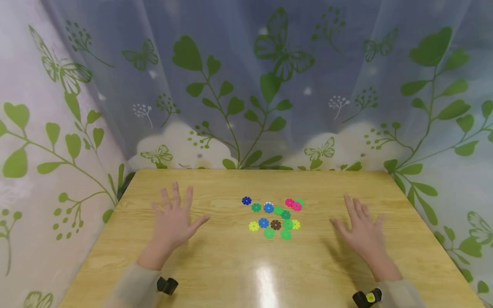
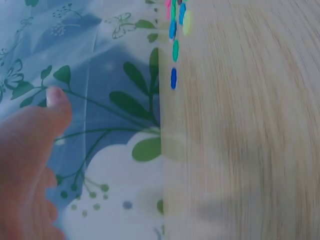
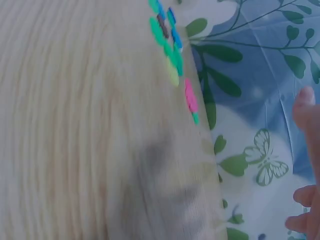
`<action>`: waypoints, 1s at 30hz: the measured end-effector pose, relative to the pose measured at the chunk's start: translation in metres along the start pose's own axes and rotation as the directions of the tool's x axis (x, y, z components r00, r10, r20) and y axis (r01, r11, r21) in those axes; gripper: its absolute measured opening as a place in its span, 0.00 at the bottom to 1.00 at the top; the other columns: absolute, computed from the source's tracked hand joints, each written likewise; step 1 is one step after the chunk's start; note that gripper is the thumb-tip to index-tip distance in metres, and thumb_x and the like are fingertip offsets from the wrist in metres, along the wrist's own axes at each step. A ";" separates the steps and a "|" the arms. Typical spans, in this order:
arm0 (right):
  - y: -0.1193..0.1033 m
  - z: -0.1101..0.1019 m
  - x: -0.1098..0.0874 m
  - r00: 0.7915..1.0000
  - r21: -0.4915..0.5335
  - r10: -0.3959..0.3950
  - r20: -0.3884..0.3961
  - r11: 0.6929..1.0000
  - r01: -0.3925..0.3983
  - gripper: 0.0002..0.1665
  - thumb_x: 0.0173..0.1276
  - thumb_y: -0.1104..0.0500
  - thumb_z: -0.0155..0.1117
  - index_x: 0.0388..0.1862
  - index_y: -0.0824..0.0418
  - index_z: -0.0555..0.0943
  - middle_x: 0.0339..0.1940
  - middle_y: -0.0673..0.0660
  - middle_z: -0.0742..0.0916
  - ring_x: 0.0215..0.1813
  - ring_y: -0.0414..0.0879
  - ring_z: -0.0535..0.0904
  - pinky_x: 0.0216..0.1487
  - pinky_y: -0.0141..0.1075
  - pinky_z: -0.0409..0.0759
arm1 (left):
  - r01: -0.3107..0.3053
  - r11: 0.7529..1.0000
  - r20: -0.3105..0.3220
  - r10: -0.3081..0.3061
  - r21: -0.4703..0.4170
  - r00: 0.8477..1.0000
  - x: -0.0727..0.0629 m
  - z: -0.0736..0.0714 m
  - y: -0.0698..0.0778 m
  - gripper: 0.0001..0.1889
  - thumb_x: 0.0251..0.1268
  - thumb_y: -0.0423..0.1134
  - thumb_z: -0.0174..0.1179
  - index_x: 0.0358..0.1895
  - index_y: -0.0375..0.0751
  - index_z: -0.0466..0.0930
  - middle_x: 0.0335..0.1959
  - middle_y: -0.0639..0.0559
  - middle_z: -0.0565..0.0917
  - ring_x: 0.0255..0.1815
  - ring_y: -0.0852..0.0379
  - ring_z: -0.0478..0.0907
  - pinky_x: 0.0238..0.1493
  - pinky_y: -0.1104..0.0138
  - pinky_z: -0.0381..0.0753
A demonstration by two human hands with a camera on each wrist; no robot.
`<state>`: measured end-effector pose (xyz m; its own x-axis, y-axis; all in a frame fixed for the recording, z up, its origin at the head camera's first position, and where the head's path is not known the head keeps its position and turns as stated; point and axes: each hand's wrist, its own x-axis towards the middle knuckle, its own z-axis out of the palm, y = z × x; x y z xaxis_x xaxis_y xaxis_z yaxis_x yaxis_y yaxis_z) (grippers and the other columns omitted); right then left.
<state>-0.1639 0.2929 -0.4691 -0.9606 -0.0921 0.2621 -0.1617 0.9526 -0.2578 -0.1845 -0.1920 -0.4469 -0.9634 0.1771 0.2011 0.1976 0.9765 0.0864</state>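
Several flat, notched plastic discs lie in a loose cluster at the middle of the table, among them a dark blue disc (image 1: 246, 200), a brown disc (image 1: 275, 224), a yellow disc (image 1: 253, 226) and a pink disc (image 1: 296, 206). Some overlap, such as the pink ones with a green disc (image 1: 300, 202). To the left of the cluster my left hand (image 1: 174, 222) hovers with fingers spread, holding nothing. My right hand (image 1: 362, 229) is on the other side, fingers extended and thumb toward the discs, also holding nothing. Both palms face down.
The wooden table (image 1: 215, 265) carries a bright reflection near its front. Behind it and at both sides hangs a curtain (image 1: 239, 85) printed with leaves and butterflies. A black wrist camera (image 1: 167, 285) sits at the left sleeve, another black camera (image 1: 367, 297) at the right.
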 end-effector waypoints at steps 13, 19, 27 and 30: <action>-0.040 0.024 0.017 0.997 0.321 -0.023 0.073 0.947 -0.002 0.36 0.70 0.45 0.54 0.70 0.61 0.61 0.54 0.67 0.80 0.42 0.61 0.80 0.40 0.54 0.80 | -0.142 0.958 -0.048 0.134 -0.250 0.990 0.029 0.035 0.056 0.44 0.57 0.59 0.61 0.70 0.36 0.55 0.67 0.30 0.58 0.66 0.30 0.56 0.60 0.36 0.61; -0.064 0.041 0.017 0.990 0.379 -0.063 0.123 0.925 0.012 0.34 0.67 0.47 0.58 0.67 0.62 0.67 0.49 0.64 0.83 0.48 0.58 0.79 0.41 0.51 0.82 | -0.101 0.911 0.047 0.131 -0.400 0.990 0.029 0.047 0.083 0.37 0.58 0.53 0.63 0.66 0.36 0.63 0.64 0.36 0.67 0.49 0.40 0.77 0.46 0.51 0.81; -0.103 0.063 0.020 0.983 0.429 -0.097 0.159 0.903 0.020 0.27 0.60 0.55 0.68 0.56 0.64 0.76 0.40 0.57 0.82 0.37 0.47 0.78 0.33 0.37 0.80 | -0.063 0.846 0.113 0.144 -0.530 0.983 0.036 0.067 0.101 0.28 0.52 0.46 0.69 0.56 0.36 0.75 0.46 0.42 0.79 0.43 0.50 0.77 0.42 0.60 0.82; -0.111 0.074 0.022 0.978 0.402 -0.126 0.164 0.914 0.051 0.22 0.58 0.57 0.70 0.51 0.61 0.80 0.38 0.54 0.80 0.36 0.44 0.76 0.35 0.37 0.79 | -0.036 0.817 0.151 0.149 -0.576 0.977 0.038 0.073 0.105 0.26 0.52 0.44 0.69 0.54 0.36 0.77 0.44 0.44 0.78 0.43 0.51 0.76 0.42 0.61 0.81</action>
<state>-0.1835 0.1633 -0.5034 -0.9565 -0.2580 0.1364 -0.2873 0.7498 -0.5961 -0.2131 -0.0743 -0.5013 -0.9393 0.3376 0.0619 0.3001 0.7204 0.6252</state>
